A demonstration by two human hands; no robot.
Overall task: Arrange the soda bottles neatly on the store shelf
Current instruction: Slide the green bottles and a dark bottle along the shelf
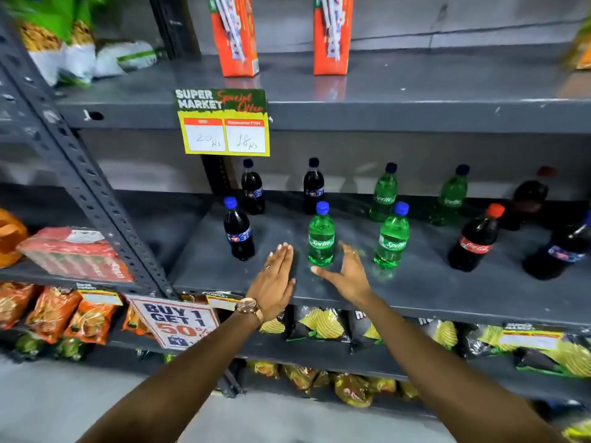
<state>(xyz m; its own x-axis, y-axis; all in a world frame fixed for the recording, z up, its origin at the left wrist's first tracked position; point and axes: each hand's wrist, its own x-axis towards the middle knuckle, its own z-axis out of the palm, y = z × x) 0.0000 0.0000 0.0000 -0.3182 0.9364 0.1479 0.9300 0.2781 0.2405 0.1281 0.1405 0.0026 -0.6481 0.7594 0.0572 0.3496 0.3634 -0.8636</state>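
Observation:
Soda bottles stand upright on the grey middle shelf [415,292]. In the front row are a dark cola bottle with a blue cap [238,231], two green Sprite bottles [321,238] [392,239] and a red-capped Coca-Cola bottle [475,243]. Behind them stand two dark bottles [252,188] [313,187] and two green bottles [383,195] [451,198]. More dark bottles [563,247] are at the far right. My left hand [276,276] is flat with fingers together, just left of the nearer Sprite bottle. My right hand [347,274] is spread just right of it. Neither hand touches a bottle.
A yellow price sign [224,123] hangs from the upper shelf, where two orange cartons [235,33] stand. A slotted metal upright [96,199] rises at left, with red packets [76,254] beyond it. Snack bags [319,324] fill the lower shelves, beside a "Buy 1 Get 1" sign [176,321].

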